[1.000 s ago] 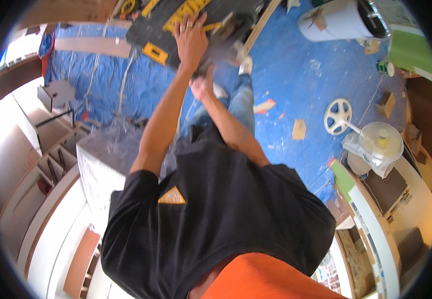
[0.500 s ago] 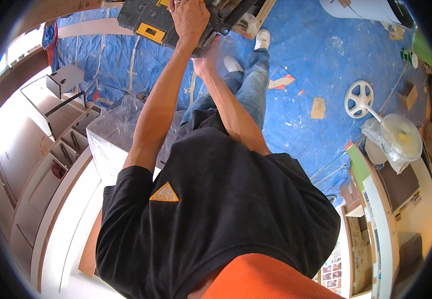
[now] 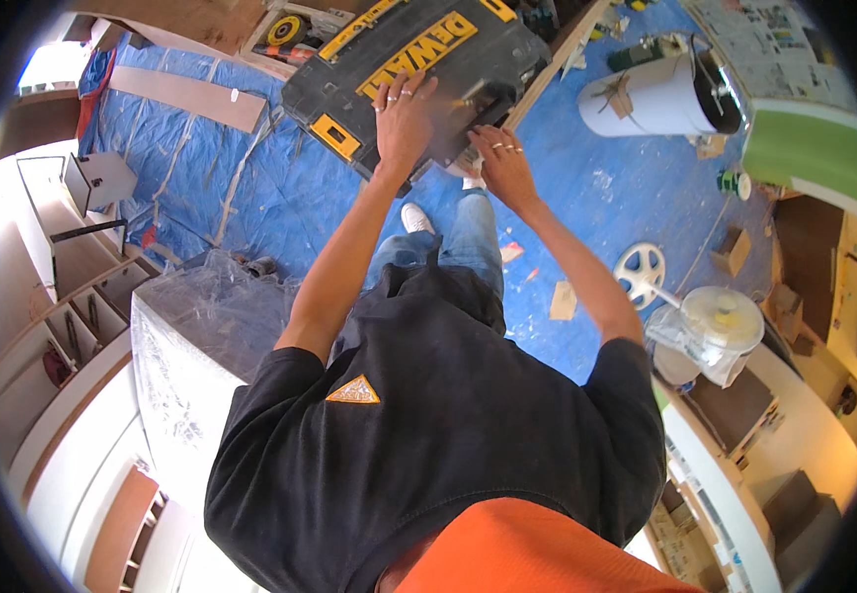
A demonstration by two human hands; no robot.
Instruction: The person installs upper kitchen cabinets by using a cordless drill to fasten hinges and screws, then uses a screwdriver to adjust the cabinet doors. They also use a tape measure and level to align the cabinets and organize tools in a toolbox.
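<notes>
A black tool case [image 3: 325,94] with yellow latches and a yellow label panel lies at the top of the view, its lid down. My left hand [image 3: 405,121] rests on the lid, fingers stretched out and touching the label panel. At the case's near right edge, beside the dark handle, my right hand [image 3: 507,170] has its fingers bent over the edge. Its thumb is mostly hidden. The handle area is smeared by motion.
Left of the case, a wooden box [image 3: 258,38] holds a yellow and black round item. Blue sheeting [image 3: 320,247] covers the floor. A white bucket [image 3: 636,97] and a white fan [image 3: 720,321] are on the right; a plastic-wrapped block [image 3: 186,336] stands on the left.
My right hand has come from under the case to its near right edge. My left hand stays on the lid. More of the case shows, and the view has shifted.
</notes>
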